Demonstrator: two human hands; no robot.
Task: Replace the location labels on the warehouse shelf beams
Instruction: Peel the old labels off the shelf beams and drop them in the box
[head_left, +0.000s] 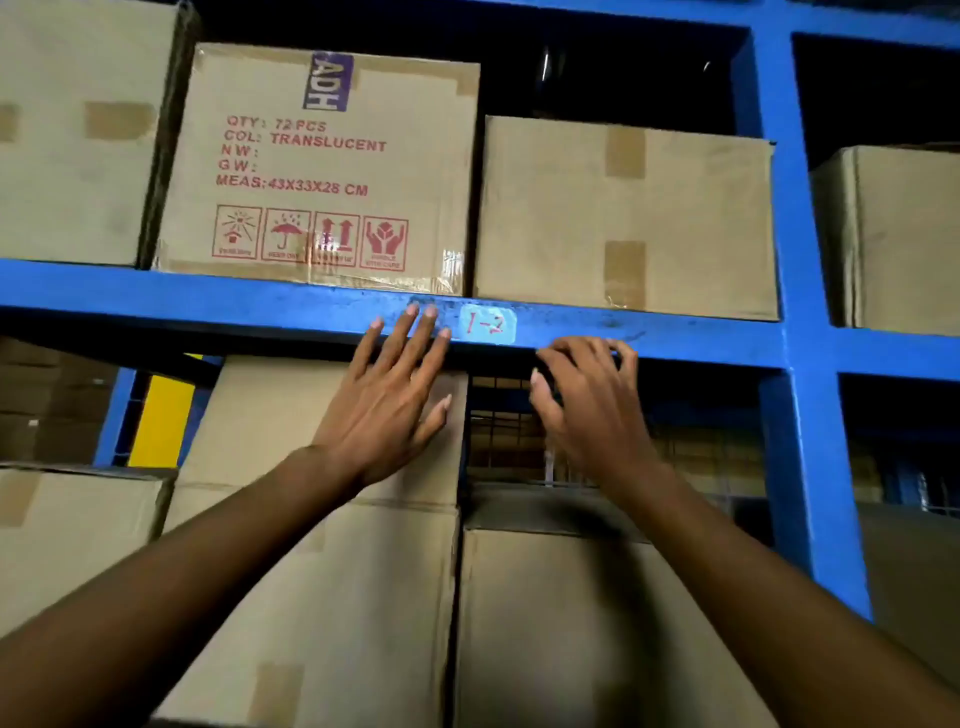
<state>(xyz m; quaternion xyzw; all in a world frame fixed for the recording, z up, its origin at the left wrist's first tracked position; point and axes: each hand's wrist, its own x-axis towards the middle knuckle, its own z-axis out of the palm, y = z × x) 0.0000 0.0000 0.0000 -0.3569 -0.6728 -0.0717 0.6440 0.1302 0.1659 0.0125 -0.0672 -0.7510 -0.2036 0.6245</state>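
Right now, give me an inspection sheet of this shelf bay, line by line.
Surface: blue shelf beam, paint scuffed near the label.
Job's things: pale label marked 1-2 in red, stuck on the beam face.
Clutter: printed carton and plain carton above the beam; more cartons below.
Grippers: left hand open, fingertips on the beam left of the label; right hand curled round something dark, blurred.
Cables: nothing seen.
Surroundings: blue upright, wire mesh behind, yellow post.
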